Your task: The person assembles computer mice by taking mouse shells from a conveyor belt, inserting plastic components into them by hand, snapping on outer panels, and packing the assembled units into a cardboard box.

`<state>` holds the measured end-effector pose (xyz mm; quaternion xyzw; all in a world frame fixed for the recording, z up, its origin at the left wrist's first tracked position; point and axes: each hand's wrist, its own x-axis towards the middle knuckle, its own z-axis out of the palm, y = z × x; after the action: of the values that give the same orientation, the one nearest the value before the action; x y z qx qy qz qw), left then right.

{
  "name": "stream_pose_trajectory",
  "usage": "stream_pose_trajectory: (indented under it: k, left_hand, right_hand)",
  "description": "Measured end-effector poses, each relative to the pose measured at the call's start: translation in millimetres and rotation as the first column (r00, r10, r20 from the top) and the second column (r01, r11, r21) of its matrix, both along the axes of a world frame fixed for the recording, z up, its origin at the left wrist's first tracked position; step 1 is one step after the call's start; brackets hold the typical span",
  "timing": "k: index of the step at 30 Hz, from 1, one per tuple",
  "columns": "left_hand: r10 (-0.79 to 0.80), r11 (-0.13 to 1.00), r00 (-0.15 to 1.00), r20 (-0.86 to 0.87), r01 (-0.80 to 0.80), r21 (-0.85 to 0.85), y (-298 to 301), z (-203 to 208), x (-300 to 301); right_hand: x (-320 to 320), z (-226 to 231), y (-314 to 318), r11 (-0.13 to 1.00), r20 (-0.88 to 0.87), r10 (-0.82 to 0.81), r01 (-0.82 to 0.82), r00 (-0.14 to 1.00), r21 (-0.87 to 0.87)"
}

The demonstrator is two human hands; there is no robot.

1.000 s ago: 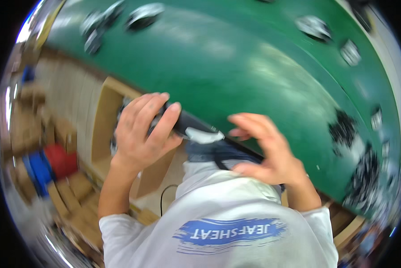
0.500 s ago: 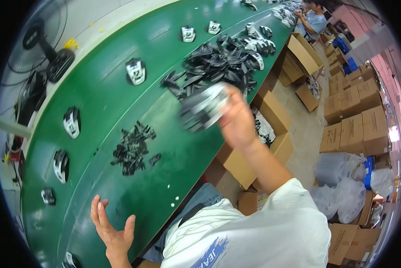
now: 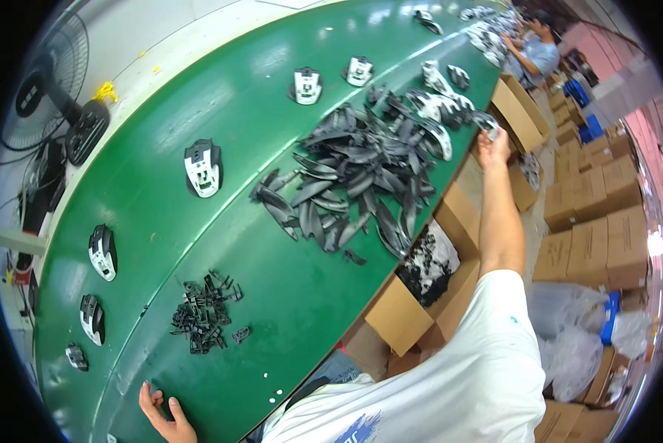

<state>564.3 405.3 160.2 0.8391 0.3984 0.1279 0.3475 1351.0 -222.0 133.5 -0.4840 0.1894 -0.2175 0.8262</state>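
My right hand (image 3: 495,150) is stretched out to the table's right edge, fingers closed on a white-and-black mouse shell (image 3: 485,123). More white-and-black mouse shells (image 3: 433,108) lie loosely just left of it. Beside them spreads a big pile of curved black plastic side pieces (image 3: 346,166). My left hand (image 3: 165,419) is at the lower left over the green table, fingers apart and nothing in it. A small heap of black plastic clips (image 3: 201,314) lies beyond that hand, with one clip apart (image 3: 241,334).
Several mouse shells (image 3: 202,168) stand spaced along the green conveyor belt (image 3: 162,184). An open carton (image 3: 398,317) with black-and-white parts sits below the table's edge. A fan (image 3: 47,96) stands at far left, stacked cartons (image 3: 590,244) at right. Another person (image 3: 542,55) works far ahead.
My right hand has moved away and to the right with the mouse shell, from over the belt to the table's edge. My left hand has dropped lower. The view has shifted somewhat.
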Motion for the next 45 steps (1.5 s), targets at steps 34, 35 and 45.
stream_pose_trajectory:
  k: [34,35,45]
  left_hand:
    - [0.607,0.592,0.711,0.354,-0.702,0.396,176,-12,-18]
    - [0.753,0.487,0.539,0.376,-0.842,0.232,207,-15,-20]
    - [0.566,0.732,0.761,-0.316,-0.288,0.617,298,-26,-45]
  right_hand:
    - [-126,-29,45,0.389,-0.205,0.371,-0.352,0.906,-0.851]
    - [-149,-15,50,0.335,-0.180,0.408,-0.330,0.895,-0.882]
    - [-443,68,283,-0.173,-0.188,0.943,-0.078,0.275,-0.982]
